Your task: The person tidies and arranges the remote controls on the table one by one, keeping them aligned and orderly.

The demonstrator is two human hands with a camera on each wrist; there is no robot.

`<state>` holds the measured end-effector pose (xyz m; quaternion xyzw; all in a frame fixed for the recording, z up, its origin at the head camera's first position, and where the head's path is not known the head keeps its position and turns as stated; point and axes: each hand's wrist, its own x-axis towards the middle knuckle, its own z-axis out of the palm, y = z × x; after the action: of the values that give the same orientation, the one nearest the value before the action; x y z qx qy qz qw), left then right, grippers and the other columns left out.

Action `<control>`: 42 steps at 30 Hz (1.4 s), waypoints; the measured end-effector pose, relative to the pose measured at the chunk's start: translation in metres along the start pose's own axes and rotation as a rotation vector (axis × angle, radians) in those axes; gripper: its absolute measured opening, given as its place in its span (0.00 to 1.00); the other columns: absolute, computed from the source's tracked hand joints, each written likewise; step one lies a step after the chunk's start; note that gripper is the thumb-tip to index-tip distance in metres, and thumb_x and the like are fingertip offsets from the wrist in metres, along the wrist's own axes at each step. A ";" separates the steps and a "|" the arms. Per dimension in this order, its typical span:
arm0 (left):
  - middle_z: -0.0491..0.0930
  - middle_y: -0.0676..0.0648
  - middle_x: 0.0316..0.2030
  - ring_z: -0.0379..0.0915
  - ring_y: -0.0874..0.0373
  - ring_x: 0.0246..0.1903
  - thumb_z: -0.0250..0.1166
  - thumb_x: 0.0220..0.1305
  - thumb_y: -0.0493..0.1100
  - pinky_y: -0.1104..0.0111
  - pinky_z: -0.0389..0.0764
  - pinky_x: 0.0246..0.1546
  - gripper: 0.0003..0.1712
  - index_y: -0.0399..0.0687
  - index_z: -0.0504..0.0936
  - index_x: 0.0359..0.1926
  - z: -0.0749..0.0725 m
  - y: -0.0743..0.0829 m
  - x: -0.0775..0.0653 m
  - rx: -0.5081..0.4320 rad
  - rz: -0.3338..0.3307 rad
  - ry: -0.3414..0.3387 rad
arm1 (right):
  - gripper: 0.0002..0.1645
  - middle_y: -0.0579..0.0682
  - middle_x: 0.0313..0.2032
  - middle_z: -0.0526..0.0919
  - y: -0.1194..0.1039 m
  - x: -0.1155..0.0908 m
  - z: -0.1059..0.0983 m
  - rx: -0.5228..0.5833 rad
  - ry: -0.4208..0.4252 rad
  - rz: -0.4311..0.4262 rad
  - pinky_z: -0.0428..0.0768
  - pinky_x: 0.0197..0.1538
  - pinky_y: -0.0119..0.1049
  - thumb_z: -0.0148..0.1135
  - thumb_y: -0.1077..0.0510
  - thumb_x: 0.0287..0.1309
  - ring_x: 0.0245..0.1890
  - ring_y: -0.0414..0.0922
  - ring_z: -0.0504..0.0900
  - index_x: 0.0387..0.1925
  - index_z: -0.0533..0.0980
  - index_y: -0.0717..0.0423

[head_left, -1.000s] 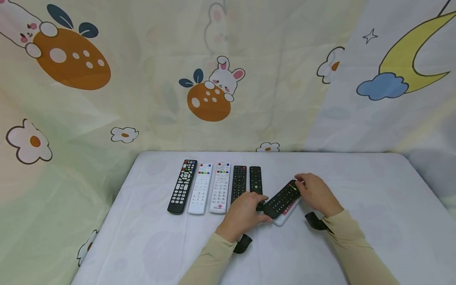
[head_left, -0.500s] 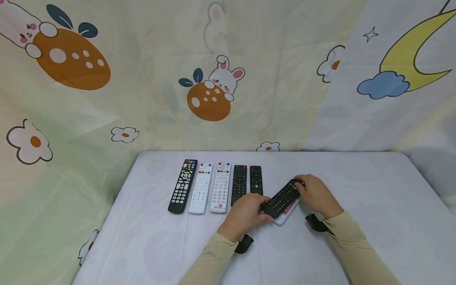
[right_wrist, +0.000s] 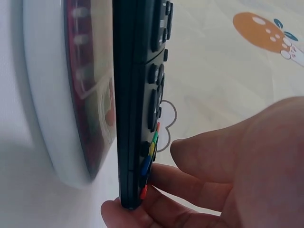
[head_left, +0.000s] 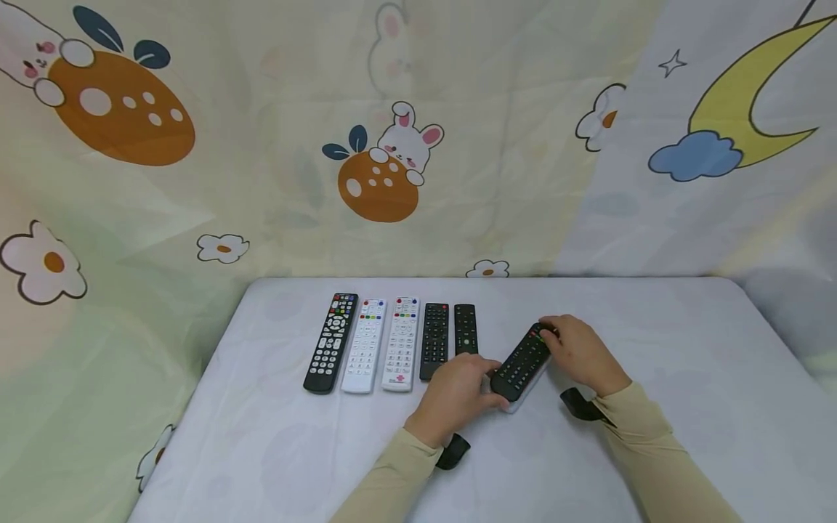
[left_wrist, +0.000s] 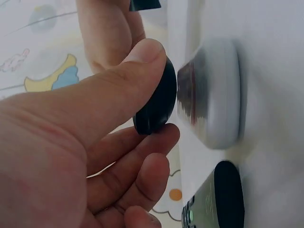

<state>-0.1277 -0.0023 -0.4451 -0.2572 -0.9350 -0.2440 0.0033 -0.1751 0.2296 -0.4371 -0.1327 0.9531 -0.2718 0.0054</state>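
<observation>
A black remote control point(head_left: 521, 362) is held at a slant between both hands, just above a white-edged flat object point(left_wrist: 223, 95) with a dark reddish face. In the head view the remote covers most of that object. My left hand point(head_left: 454, 398) pinches the remote's near end; its thumb point(left_wrist: 142, 54) lies on one side and fingers on the other. At the far end, by the coloured buttons point(right_wrist: 152, 147), my right hand point(head_left: 585, 354) holds the remote with its fingers. The right thumb point(right_wrist: 190, 152) is close to the button face; contact there is unclear.
Left of the hands, a row on the white table point(head_left: 261, 450) has a black remote point(head_left: 330, 343), two white remotes point(head_left: 364, 346) point(head_left: 401, 344) and two smaller black ones point(head_left: 434, 338) point(head_left: 466, 327). My left hand hides part of the last. A printed cloth point(head_left: 281, 181) hangs behind.
The black remote has shifted slightly to the right with both hands and now covers more of the white-edged object. The head view has turned a little; the row of remotes stays in place.
</observation>
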 end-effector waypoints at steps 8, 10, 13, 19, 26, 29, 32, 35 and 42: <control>0.87 0.57 0.42 0.79 0.66 0.41 0.81 0.46 0.58 0.75 0.76 0.41 0.32 0.52 0.88 0.52 0.009 0.010 0.008 0.073 0.038 0.049 | 0.22 0.74 0.52 0.78 0.008 0.005 -0.008 0.003 -0.015 -0.011 0.76 0.51 0.58 0.49 0.62 0.74 0.51 0.63 0.79 0.59 0.73 0.75; 0.87 0.57 0.42 0.79 0.65 0.42 0.81 0.46 0.59 0.75 0.77 0.42 0.33 0.51 0.88 0.52 0.010 0.014 0.010 0.094 0.043 0.056 | 0.22 0.74 0.52 0.77 0.011 0.006 -0.011 0.004 -0.020 -0.011 0.76 0.50 0.58 0.49 0.61 0.74 0.50 0.63 0.79 0.59 0.73 0.75; 0.87 0.56 0.41 0.80 0.65 0.40 0.80 0.46 0.61 0.75 0.77 0.39 0.33 0.50 0.88 0.52 0.012 0.020 0.014 0.131 0.048 0.063 | 0.22 0.74 0.54 0.77 0.015 0.007 -0.015 0.013 -0.032 -0.006 0.75 0.51 0.59 0.49 0.61 0.74 0.52 0.64 0.78 0.60 0.72 0.74; 0.84 0.58 0.30 0.75 0.68 0.30 0.80 0.45 0.62 0.77 0.72 0.28 0.30 0.52 0.88 0.47 0.020 0.030 0.022 0.195 0.058 0.098 | 0.24 0.75 0.57 0.74 0.023 0.009 -0.024 0.019 -0.065 0.017 0.74 0.54 0.61 0.47 0.58 0.76 0.55 0.66 0.76 0.61 0.72 0.74; 0.84 0.59 0.28 0.75 0.68 0.27 0.83 0.42 0.59 0.76 0.70 0.23 0.24 0.54 0.89 0.38 0.030 0.044 0.030 0.167 0.028 0.147 | 0.24 0.74 0.57 0.76 0.032 0.014 -0.030 0.014 -0.065 0.000 0.75 0.53 0.61 0.47 0.58 0.76 0.54 0.66 0.77 0.60 0.72 0.75; 0.84 0.60 0.28 0.75 0.67 0.26 0.83 0.41 0.60 0.76 0.69 0.21 0.23 0.55 0.89 0.36 0.034 0.052 0.033 0.182 0.010 0.164 | 0.24 0.74 0.56 0.76 0.035 0.017 -0.031 0.011 -0.066 -0.011 0.74 0.53 0.61 0.47 0.58 0.76 0.54 0.66 0.77 0.60 0.72 0.75; 0.84 0.60 0.27 0.75 0.67 0.24 0.82 0.41 0.62 0.76 0.69 0.20 0.24 0.55 0.88 0.35 0.039 0.059 0.036 0.218 -0.004 0.179 | 0.23 0.73 0.56 0.77 0.036 0.020 -0.032 0.007 -0.068 -0.025 0.74 0.54 0.61 0.48 0.59 0.75 0.54 0.66 0.77 0.59 0.73 0.75; 0.83 0.59 0.25 0.76 0.66 0.24 0.82 0.40 0.64 0.75 0.69 0.19 0.25 0.56 0.88 0.34 0.044 0.065 0.038 0.254 -0.017 0.194 | 0.23 0.73 0.56 0.77 0.039 0.023 -0.032 -0.001 -0.075 -0.036 0.73 0.55 0.61 0.48 0.59 0.75 0.55 0.67 0.76 0.59 0.73 0.74; 0.81 0.57 0.22 0.74 0.64 0.22 0.80 0.39 0.69 0.73 0.64 0.14 0.27 0.55 0.88 0.30 0.051 0.079 0.047 0.328 -0.052 0.225 | 0.22 0.72 0.56 0.77 0.046 0.031 -0.031 -0.020 -0.074 -0.056 0.71 0.58 0.62 0.48 0.60 0.74 0.57 0.69 0.74 0.57 0.75 0.74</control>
<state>-0.1246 0.1027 -0.4477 -0.1999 -0.9624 -0.1155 0.1434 -0.2188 0.2753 -0.4321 -0.1693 0.9509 -0.2572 0.0315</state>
